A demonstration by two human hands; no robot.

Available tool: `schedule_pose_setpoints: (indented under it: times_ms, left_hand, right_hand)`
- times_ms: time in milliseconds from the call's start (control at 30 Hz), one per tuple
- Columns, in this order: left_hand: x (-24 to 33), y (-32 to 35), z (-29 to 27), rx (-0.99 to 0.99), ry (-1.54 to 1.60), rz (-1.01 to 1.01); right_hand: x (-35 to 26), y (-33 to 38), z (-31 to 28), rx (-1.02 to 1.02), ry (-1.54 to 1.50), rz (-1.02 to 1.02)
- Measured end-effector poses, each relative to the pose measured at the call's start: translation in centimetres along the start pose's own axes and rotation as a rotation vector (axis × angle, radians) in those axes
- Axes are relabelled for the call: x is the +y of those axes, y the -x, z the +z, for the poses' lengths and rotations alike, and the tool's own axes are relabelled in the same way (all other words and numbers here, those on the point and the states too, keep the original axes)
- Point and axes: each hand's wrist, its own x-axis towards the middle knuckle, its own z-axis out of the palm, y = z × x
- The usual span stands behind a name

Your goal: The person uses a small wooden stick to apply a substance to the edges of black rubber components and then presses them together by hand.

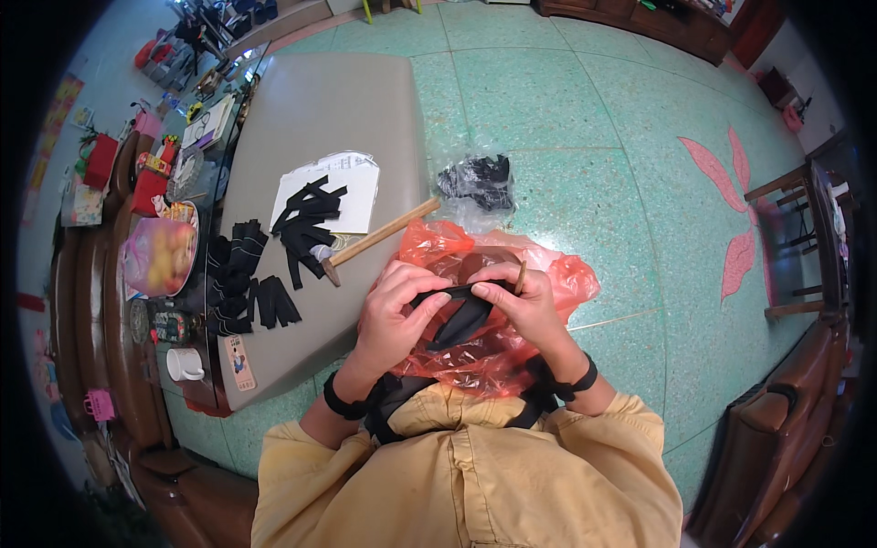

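Between both hands, over my lap, a black fabric strip (463,321) is stretched, with a loose part hanging down. My left hand (398,310) pinches it at its left side between thumb and fingers. On the other side, my right hand (523,304) pinches the same strip with thumb and index finger. A thin brown piece (521,277) sticks up beside the right fingers; its kind is unclear. Under the hands a crumpled red plastic bag (571,277) spreads across my lap.
To the left, a grey padded bench (329,96) carries black strips (306,224) on white paper (362,187) and a wooden-handled tool (388,236). Beside it, a glass table bears a white mug (185,364) and bagged fruit (169,258). A clear bag of black pieces (481,183) lies ahead.
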Motion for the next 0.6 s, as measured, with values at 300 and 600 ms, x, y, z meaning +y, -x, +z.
schedule_pose_setpoints:
  times_ms: [300,600]
  left_hand:
    - [1.0,-1.1,-0.2,-0.259,0.047,-0.072]
    - [0.3,-0.1,1.1,-0.118,0.848,-0.519]
  right_hand:
    - [-2.5,-0.3,-1.9,-0.314,0.475,-0.296]
    - [-3.1,0.0,-1.0,-0.212,0.416,-0.172]
